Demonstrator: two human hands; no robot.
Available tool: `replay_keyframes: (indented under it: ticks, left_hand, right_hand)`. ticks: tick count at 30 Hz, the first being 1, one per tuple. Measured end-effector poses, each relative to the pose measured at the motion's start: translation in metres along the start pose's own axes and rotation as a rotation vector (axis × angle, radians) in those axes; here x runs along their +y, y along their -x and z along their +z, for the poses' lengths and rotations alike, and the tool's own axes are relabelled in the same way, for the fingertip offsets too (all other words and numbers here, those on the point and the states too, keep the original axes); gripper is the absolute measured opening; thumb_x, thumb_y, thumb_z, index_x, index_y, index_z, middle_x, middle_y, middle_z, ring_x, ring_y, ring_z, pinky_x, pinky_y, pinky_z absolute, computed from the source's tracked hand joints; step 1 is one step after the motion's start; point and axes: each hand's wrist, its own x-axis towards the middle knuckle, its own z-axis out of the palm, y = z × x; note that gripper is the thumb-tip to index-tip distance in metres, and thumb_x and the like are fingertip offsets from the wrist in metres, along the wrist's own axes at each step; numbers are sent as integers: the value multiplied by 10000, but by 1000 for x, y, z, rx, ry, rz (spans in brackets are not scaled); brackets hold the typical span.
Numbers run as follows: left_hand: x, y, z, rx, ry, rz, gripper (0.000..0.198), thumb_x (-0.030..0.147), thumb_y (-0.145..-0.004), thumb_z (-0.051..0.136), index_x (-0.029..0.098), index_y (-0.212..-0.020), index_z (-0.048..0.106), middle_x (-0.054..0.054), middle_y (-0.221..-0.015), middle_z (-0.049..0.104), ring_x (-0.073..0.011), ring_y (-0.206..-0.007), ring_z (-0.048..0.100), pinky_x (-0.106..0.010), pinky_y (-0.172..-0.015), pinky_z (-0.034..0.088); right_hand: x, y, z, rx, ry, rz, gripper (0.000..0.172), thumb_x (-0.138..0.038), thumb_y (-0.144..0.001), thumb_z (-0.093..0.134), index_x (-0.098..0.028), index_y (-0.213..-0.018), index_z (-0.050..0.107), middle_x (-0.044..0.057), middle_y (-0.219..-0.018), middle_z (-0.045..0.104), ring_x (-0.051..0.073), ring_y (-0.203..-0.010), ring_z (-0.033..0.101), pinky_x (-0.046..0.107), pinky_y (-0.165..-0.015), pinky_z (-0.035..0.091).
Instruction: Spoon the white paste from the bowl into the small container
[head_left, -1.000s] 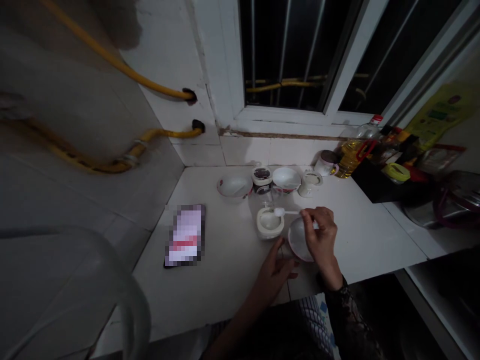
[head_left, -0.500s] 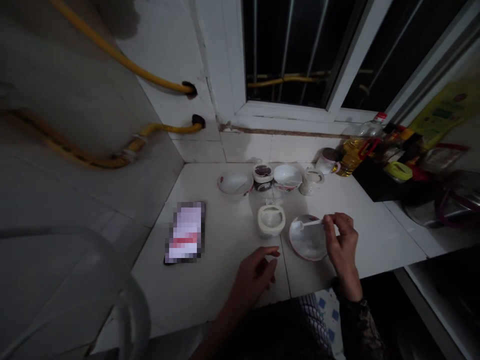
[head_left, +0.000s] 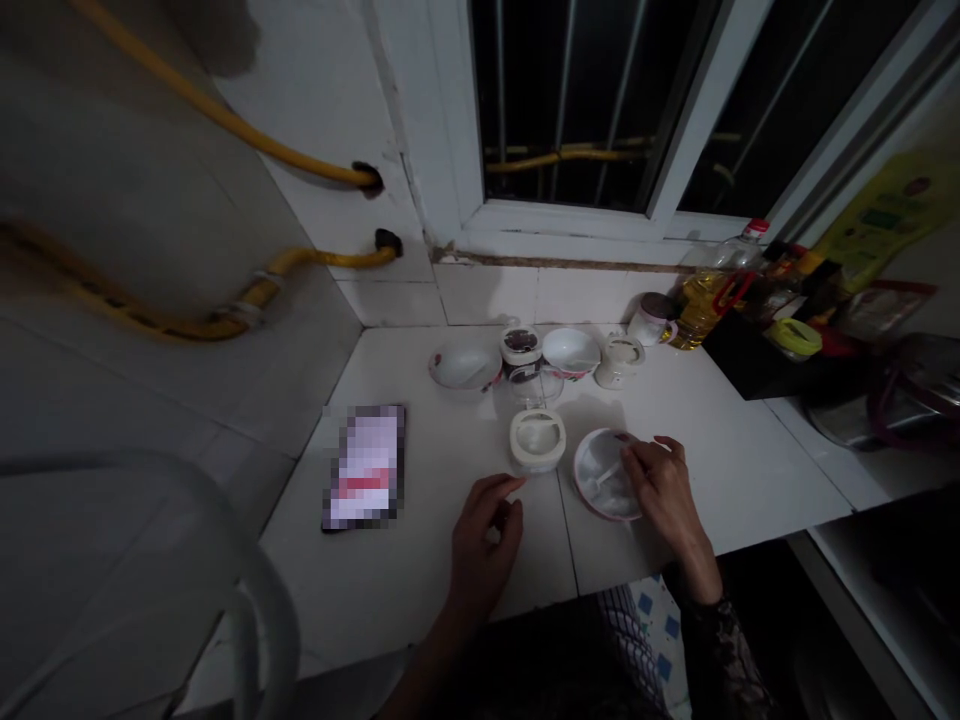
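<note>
My right hand (head_left: pixel 663 487) pinches the handle of a small white spoon (head_left: pixel 606 477), whose bowl rests inside a pink-rimmed white bowl (head_left: pixel 594 461) on the white counter (head_left: pixel 420 560). My left hand (head_left: pixel 484 530) hovers just above the counter with its fingers loosely curled and nothing in them, a little below and left of a small round white jar (head_left: pixel 537 441). The jar stands open with a white substance inside, directly left of the pink-rimmed bowl.
A phone (head_left: pixel 364 467) lies on the counter's left part. Behind the jar stand two bowls (head_left: pixel 465 366), a dark-topped jar (head_left: pixel 522 352), a white lidded pot (head_left: pixel 619 360) and a mug (head_left: pixel 652 319). An oil bottle (head_left: pixel 703 290) and packets crowd the right. Yellow hoses (head_left: pixel 225 120) run along the wall.
My right hand carried the spoon from over the small jar to the pink-rimmed bowl and lowered it in. My left hand drew back to the left, away from the bowl.
</note>
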Motion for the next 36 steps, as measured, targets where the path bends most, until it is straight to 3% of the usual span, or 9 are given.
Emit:
replay_keyframes:
  ticks: [7, 13, 18, 23, 27, 30, 33, 36]
  left_hand:
    - [-3, 1, 0, 7, -25, 2, 218, 191, -869, 529, 207, -1003, 700, -59, -1025, 649, -72, -565, 587, -206, -527, 517]
    - [-2, 1, -1, 14, -28, 35, 211, 171, -875, 529, 203, -1007, 690, -57, -1040, 626, -67, -588, 596, -200, -533, 520]
    - [-2, -2, -2, 62, -69, 28, 228, 195, -884, 535, 214, -1065, 671, -80, -1118, 613, -101, -695, 622, -223, -568, 547]
    - [-6, -11, -1, 78, -82, 29, 282, 196, -870, 531, 226, -1133, 629, -105, -1244, 564, -164, -898, 648, -290, -668, 592]
    - [-8, -17, 1, 10, -88, 52, 379, 185, -857, 553, 246, -1230, 579, -116, -1306, 530, -199, -1016, 634, -331, -752, 599]
    - [-10, -18, 4, -18, -90, 74, 421, 175, -859, 542, 250, -1274, 549, -119, -1304, 531, -210, -1059, 623, -337, -777, 591]
    - [-13, -17, 6, -29, -88, 69, 456, 166, -848, 537, 246, -1296, 523, -111, -1252, 570, -218, -1060, 621, -345, -779, 586]
    - [-16, -15, 7, -39, -84, 55, 499, 174, -842, 553, 245, -1332, 491, -109, -1233, 590, -225, -1055, 623, -366, -795, 583]
  right_hand:
    - [4, 1, -5, 52, -174, 171, 442, -507, -940, 432, -239, -609, 549, -15, -552, 583, 180, -646, 537, 408, -947, 370]
    - [7, -1, -7, 124, -249, 323, 455, -548, -876, 495, -226, -558, 540, 10, -571, 570, 192, -670, 520, 330, -722, 389]
    - [5, -4, -10, 145, -414, 431, 456, -561, -827, 538, -217, -531, 499, -23, -507, 484, 139, -527, 442, 284, -552, 325]
    - [-7, -14, -12, 239, -519, 470, 477, -615, -784, 563, -216, -532, 494, -23, -508, 492, 136, -528, 451, 274, -540, 340]
    - [-26, -26, -7, 331, -448, 353, 449, -576, -871, 508, -213, -612, 558, 4, -578, 571, 164, -615, 516, 291, -629, 400]
    - [-45, -32, 4, 428, -274, 106, 378, -473, -942, 481, -218, -692, 607, 24, -658, 628, 186, -717, 564, 333, -773, 436]
    - [-58, -32, 14, 323, -65, -238, 289, -323, -973, 484, -224, -742, 626, 13, -697, 663, 166, -715, 577, 377, -927, 400]
    - [-59, -29, 17, 275, 26, -337, 236, -258, -975, 490, -228, -790, 635, 3, -726, 684, 155, -701, 583, 397, -973, 374]
